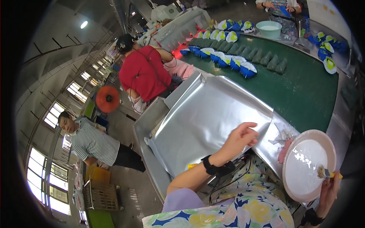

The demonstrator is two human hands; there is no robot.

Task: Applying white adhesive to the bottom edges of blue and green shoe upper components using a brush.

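Note:
My right hand point(329, 190) is closed round the yellow handle of a paintbrush point(324, 173). Its bristles are over the white liquid in a round pale pink basin point(288, 182), at the lower right. My left hand point(243, 136) holds nothing; its fingers are loosely bent and apart above the smooth silver metal worktop point(205, 114). Beyond my hands, a green conveyor belt point(304, 95) carries a row of dark green shoe lasts point(268, 60). Several blue shoe uppers point(248, 69) with white and yellow-green undersides lie on the belt beside them.
A pink cloth point(284, 150) lies beside the basin. A person in red point(146, 70) sits beyond the worktop's left. Someone in a striped shirt point(97, 140) stands by an orange fan point(107, 98). Across the belt, another person's hands point(289, 9) are near a green basin point(269, 32).

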